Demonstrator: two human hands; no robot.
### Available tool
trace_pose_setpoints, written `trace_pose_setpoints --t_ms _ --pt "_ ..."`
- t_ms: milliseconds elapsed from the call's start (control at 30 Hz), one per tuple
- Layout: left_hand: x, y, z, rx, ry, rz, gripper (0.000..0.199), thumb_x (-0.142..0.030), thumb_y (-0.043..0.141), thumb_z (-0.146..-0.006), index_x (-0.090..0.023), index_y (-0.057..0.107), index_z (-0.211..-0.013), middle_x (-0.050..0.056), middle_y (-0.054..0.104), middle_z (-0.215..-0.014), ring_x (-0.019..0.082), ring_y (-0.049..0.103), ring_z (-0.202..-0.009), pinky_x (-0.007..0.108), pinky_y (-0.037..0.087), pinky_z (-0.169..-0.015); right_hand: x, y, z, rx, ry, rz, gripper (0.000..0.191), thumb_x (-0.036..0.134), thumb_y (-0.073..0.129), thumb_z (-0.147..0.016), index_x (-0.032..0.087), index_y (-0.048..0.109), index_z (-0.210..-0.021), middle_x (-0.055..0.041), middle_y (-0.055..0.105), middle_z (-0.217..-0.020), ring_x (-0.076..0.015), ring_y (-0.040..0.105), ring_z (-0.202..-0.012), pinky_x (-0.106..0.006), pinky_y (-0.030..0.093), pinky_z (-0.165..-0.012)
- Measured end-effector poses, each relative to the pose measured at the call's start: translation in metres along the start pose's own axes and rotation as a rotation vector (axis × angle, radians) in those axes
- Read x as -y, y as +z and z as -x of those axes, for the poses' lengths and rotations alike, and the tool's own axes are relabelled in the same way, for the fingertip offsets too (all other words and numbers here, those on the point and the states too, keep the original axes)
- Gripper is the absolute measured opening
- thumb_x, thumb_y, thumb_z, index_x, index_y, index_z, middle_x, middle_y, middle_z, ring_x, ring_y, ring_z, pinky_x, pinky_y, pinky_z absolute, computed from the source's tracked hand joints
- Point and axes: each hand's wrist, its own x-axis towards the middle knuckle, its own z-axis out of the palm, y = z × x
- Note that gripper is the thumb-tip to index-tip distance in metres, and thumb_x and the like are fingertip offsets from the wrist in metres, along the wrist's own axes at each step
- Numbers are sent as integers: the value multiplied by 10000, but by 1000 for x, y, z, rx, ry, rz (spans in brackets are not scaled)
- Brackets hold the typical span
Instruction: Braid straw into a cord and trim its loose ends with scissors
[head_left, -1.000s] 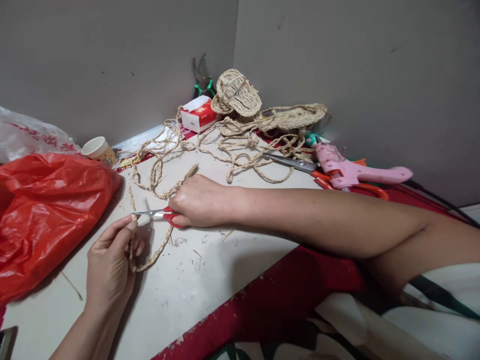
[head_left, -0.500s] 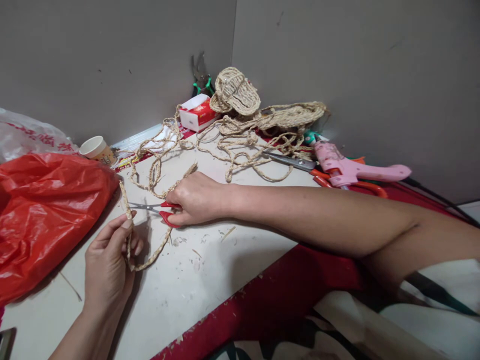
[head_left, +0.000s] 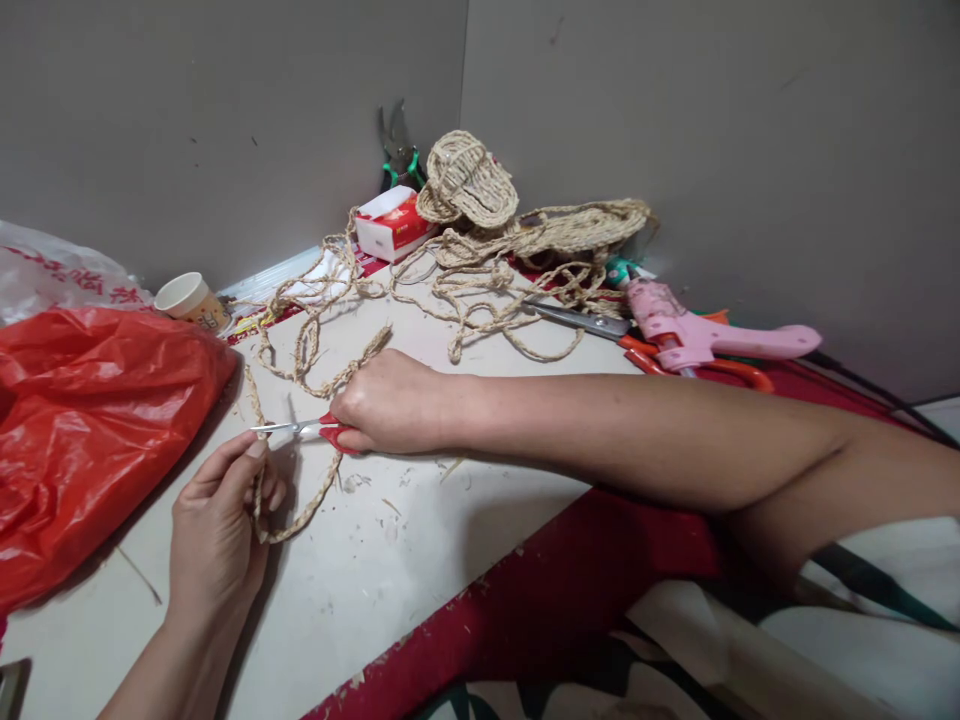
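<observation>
My left hand (head_left: 225, 510) pinches a braided straw cord (head_left: 304, 518) between thumb and fingers, near the cord's upper end. From there the cord loops down and curves up toward my right hand (head_left: 390, 405). That hand is closed around the red handles of small scissors (head_left: 298, 428). Their blades are together and lie across the cord, just above my left fingertips. Another stretch of braid (head_left: 375, 342) sticks out above my right knuckles.
A red plastic bag (head_left: 105, 440) and a paper cup (head_left: 187, 297) sit at left. Behind are a tissue box (head_left: 394, 225), green-handled pruners (head_left: 400, 150) and coiled cord (head_left: 585, 228). Large scissors (head_left: 592, 322) and a pink glue gun (head_left: 697, 335) lie at right.
The scissor blades have shut and shifted slightly down across the cord. The cord's tip above my left fingers has tilted a little. My left hand has barely moved.
</observation>
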Motion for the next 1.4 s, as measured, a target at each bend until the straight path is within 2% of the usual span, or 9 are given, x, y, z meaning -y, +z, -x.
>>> trace_pose_setpoints --t_ms 133,300,433,700,833,1000,1167,1300,1400 --pt "-2 2 0 17 -21 5 202 -180 804 -611 -155 717 -792 -80 375 -448 73 368 -455 176 342 -406 -3 0 -3 2 46 -51 319 371 486 -897 154 710 -833 -91 712 -786 -151 556 -631 -292 216 -547" --pt "-3 2 1 19 -29 16 245 -195 825 -602 -156 707 -812 -71 431 -493 78 419 -473 179 365 -418 -8 3 -4 -86 107 -134 299 369 484 -867 174 697 -790 -57 708 -755 -125 511 -600 -287 199 -541" --pt "-2 1 1 27 -34 20 289 -205 833 -602 -143 706 -855 -53 501 -555 71 434 -479 176 372 -420 -8 3 -3 -105 92 -143 313 402 482 -846 177 677 -752 -51 700 -728 -119 490 -571 -286 199 -533" --pt "0 -1 0 44 -14 27 232 -198 822 -634 -173 713 -837 -45 529 -579 71 447 -477 173 376 -422 -2 2 0 -70 33 7 419 491 485 -835 137 708 -815 -129 710 -748 -207 596 -649 -292 266 -548" --pt "2 -1 0 42 15 -8 221 -204 816 -653 -179 720 -851 -40 542 -583 64 440 -471 166 376 -431 0 3 0 -74 17 70 404 464 488 -859 125 706 -839 -146 714 -777 -240 630 -701 -304 308 -567" --pt "0 -2 1 48 0 -37 231 -222 808 -670 -160 728 -879 -32 543 -586 60 445 -480 157 372 -442 0 3 -1 -49 27 88 324 323 460 -899 133 706 -810 -130 720 -767 -220 637 -715 -300 288 -556" --pt "-1 -1 3 100 -54 -54 348 -205 820 -658 -157 728 -990 -33 540 -607 50 429 -511 137 359 -461 -4 0 -2 -47 77 48 292 350 498 -893 160 714 -844 -107 731 -804 -194 617 -699 -287 273 -564" --pt "2 -1 2 138 -23 -84 276 -244 790 -702 -152 727 -955 9 611 -697 70 457 -536 175 375 -469 -8 0 -4 -70 121 15 290 365 503 -890 171 713 -846 -89 730 -805 -177 606 -683 -283 262 -569" --pt "5 -3 0 140 15 -87 289 -282 730 -773 -180 694 -1041 35 667 -783 89 478 -542 205 397 -480 -10 1 -4 -104 119 6 304 374 487 -891 174 709 -836 -86 729 -803 -174 607 -671 -287 251 -565"
